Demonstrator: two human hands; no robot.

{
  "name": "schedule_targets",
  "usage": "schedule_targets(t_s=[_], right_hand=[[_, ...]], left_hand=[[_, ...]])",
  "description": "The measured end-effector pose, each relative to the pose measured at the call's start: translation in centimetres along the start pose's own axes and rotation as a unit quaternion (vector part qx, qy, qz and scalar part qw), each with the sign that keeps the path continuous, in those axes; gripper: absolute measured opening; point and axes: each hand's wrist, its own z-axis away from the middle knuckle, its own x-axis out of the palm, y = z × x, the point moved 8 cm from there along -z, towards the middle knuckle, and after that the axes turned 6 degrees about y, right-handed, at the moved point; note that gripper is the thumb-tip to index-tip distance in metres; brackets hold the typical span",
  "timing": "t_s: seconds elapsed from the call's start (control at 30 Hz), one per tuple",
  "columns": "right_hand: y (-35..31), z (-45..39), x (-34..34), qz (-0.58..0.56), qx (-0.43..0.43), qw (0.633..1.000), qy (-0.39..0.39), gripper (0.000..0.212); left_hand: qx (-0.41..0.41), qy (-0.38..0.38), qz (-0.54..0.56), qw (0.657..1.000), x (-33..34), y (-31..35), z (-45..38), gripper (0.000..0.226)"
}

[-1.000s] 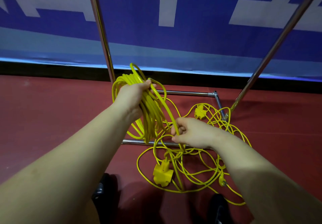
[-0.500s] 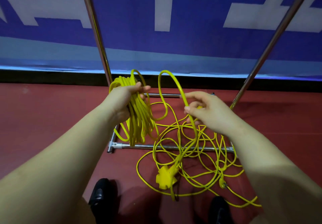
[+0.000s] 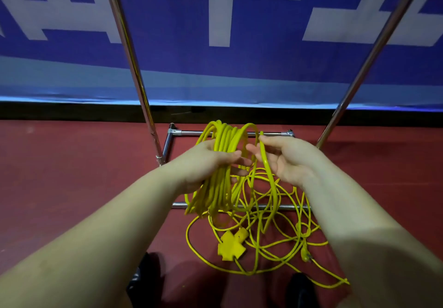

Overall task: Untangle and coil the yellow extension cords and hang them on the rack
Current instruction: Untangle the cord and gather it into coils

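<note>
Left hand (image 3: 206, 161) grips coiled cord bundle (image 3: 223, 183); right hand (image 3: 285, 161), at 3 o'clock beside it, pinches single cord strand (image 3: 269, 176).

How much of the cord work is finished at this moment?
Done: several loops are gathered in the coil that the left hand grips. In hand: the right hand brings one more loop. Left: the tangled cord on the floor, then hanging on the rack.

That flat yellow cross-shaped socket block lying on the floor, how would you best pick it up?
Probably by pinching two opposite arms of the cross-shaped socket block, coming straight down from above. It lies flat on the red floor with its broad face up, and loose cord loops crowd its right side, so a sideways approach would likely snag them.
</note>
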Motion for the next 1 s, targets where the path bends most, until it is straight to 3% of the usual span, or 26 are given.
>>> schedule_targets(t_s=[0.07, 0.2, 0.6, 0.67, 0.73, 0.77, 0.87, 0.93, 1.0], right_hand=[[-0.1, -0.3, -0.4, 0.029, -0.012, 0.999, 0.031, 0.012], [-0.9, -0.9, -1.5, 0.204, -0.081, 0.972, 0.088, 0.016], [0.1, -0.9, -0.3, -0.028, -0.006, 0.999, 0.045, 0.017], [-0.3, -0.5, 0.0, -0.008, -0.019, 1.0, 0.019, 0.012], [-0.5, -0.3, 0.3, 0.11, -0.045, 0.993, 0.001, 0.014], [-0.4, -0.2, 0.3, 0.213, -0.059, 0.975, -0.007, 0.021], [1.3, 0.3, 0.8, 0.47, -0.087, 0.876, -0.062, 0.033], [2.8, 0.7, 1.4, 0.555, -0.123, 0.815, -0.115, 0.028], [3.3, 0.9, 2.2, 0.569, -0.188, 0.788, -0.138, 0.01]], left_hand=[[-0.008, -0.006, 0.011, 1.0, 0.6, -0.4, 0.0, 0.014], [-0.019, -0.015, 0.016, 1.0, 1.2, -1.0, 0.0, 0.013], [-0.011, -0.042, -0.018, 0.999, 1.7, -1.4, 0.2, 0.006], [-0.002, -0.034, -0.001, 0.999, 1.5, -1.0, 0.1, 0.006], [0.0, -0.008, 0.032, 0.999, 0.6, -0.6, -0.2, 0.009], [0.002, 0.012, 0.048, 0.999, 0.0, -0.3, -0.4, 0.012], [0.007, 0.076, 0.114, 0.991, -2.2, 0.4, -0.9, 0.015], [0.009, 0.1, 0.168, 0.981, -3.3, 0.8, -1.1, 0.017], [0.004, 0.112, 0.191, 0.975, -4.0, 1.0, -1.1, 0.02]])
